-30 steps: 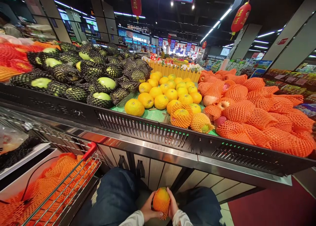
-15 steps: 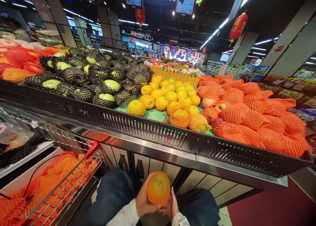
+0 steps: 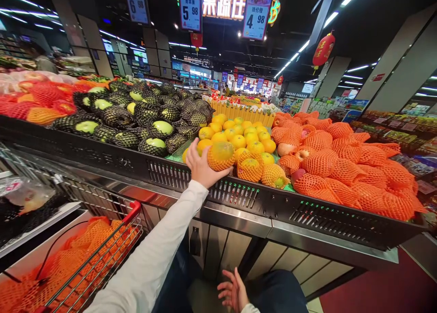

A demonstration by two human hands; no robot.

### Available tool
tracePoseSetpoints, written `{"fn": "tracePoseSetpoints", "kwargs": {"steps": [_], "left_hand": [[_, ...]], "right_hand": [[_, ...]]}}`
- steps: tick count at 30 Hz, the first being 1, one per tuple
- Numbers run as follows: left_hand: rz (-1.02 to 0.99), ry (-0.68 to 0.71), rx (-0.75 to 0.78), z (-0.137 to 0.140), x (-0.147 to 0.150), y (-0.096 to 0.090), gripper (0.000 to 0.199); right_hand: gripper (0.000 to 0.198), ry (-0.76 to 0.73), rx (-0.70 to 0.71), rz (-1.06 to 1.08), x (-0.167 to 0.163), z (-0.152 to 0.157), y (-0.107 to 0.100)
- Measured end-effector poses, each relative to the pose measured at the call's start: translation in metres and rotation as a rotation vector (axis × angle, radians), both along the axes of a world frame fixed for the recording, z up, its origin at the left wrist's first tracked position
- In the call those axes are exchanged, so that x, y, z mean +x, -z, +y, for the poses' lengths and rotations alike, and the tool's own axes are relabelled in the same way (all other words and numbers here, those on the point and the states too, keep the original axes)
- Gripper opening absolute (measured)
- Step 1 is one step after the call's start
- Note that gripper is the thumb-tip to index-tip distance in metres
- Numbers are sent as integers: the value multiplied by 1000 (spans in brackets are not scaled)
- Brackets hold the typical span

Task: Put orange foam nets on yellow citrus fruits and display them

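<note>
The left hand (image 3: 200,166) grips a round yellow-orange fruit in orange foam netting (image 3: 221,156) over the black slotted display rim (image 3: 239,195) (beside two netted fruits (image 3: 261,171)); the right hand (image 3: 235,292) hangs low, fingers spread, empty.

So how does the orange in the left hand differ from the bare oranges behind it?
The held orange wears an orange foam net; the bare oranges have none. It is gripped by the left hand above the bin's edge; they lie piled on green matting. Both are yellow-orange and round.
</note>
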State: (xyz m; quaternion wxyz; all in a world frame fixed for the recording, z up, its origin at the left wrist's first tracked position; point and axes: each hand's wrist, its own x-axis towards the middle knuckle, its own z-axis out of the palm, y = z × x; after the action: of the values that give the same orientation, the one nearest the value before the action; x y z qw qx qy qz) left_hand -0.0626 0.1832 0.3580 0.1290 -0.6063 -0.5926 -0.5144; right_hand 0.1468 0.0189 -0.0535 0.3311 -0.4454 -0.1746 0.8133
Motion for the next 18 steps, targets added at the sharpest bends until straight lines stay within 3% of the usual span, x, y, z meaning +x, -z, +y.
{"fn": "tracePoseSetpoints", "kwargs": {"steps": [3,11,15,18], "left_hand": [[47,1,-105,14,6,5,76],[66,36,-210,14,2,5,86],[117,40,-206,17,2,0,90],[109,87,-111,6,-6,19,87]], "right_hand": [[80,-6,-8,0,0,1,3],[77,-26,-19,-2,-1,3,7],[77,-26,-25,-3,-2,2,6],[80,-14,-12,-18,-2,2,6]]}}
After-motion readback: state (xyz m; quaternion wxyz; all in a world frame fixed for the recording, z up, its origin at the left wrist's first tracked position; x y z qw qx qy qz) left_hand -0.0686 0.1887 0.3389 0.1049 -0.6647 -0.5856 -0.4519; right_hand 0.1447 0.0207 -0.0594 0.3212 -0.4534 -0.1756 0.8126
